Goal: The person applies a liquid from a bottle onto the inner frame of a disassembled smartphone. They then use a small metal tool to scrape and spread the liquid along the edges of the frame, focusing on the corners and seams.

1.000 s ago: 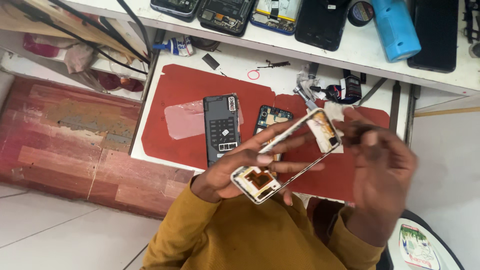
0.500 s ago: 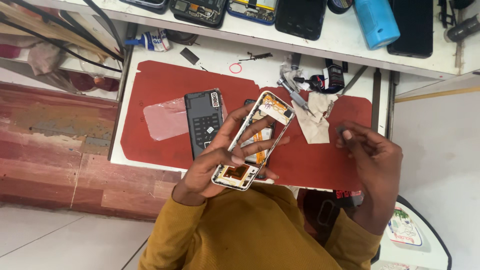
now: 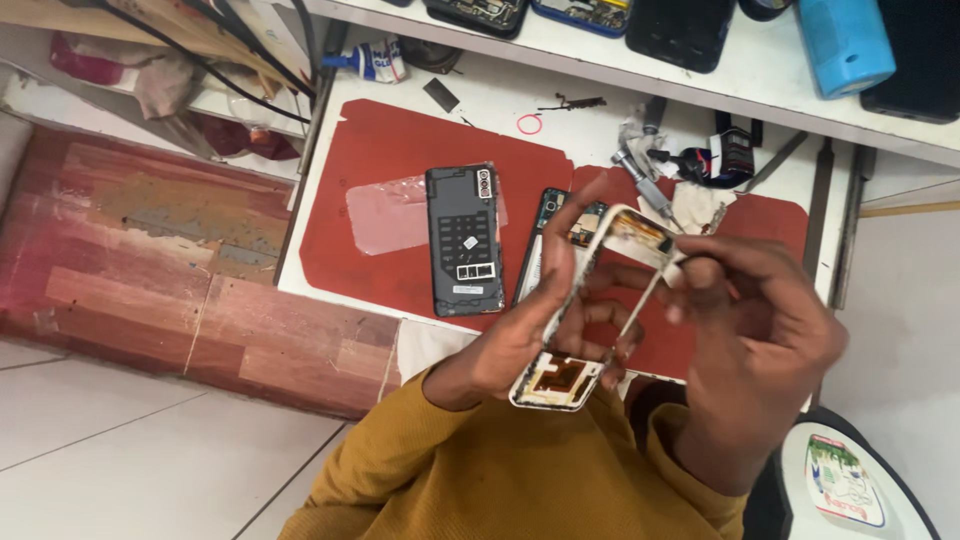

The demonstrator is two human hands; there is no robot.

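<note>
My left hand (image 3: pixel 530 320) grips a white phone frame (image 3: pixel 560 378) with exposed orange and copper parts, holding it tilted above the red mat (image 3: pixel 400 150). My right hand (image 3: pixel 760 330) has its fingers pinched at the frame's upper end, touching it near the top corner. On the mat lies a dark phone back panel (image 3: pixel 463 240) beside a clear pinkish film (image 3: pixel 385 213). Another opened phone (image 3: pixel 560 215) lies partly hidden behind the held frame.
A white worktable (image 3: pixel 500 85) carries the mat, a pink ring (image 3: pixel 529 124), small tools (image 3: pixel 640 170) and a glue tube (image 3: pixel 372 62). The upper shelf holds several phones and a blue cylinder (image 3: pixel 845 40). A reddish wooden board (image 3: pixel 150 260) lies at left.
My right hand has moved in from the right and now pinches the frame's top end. The frame has tilted further in my left hand.
</note>
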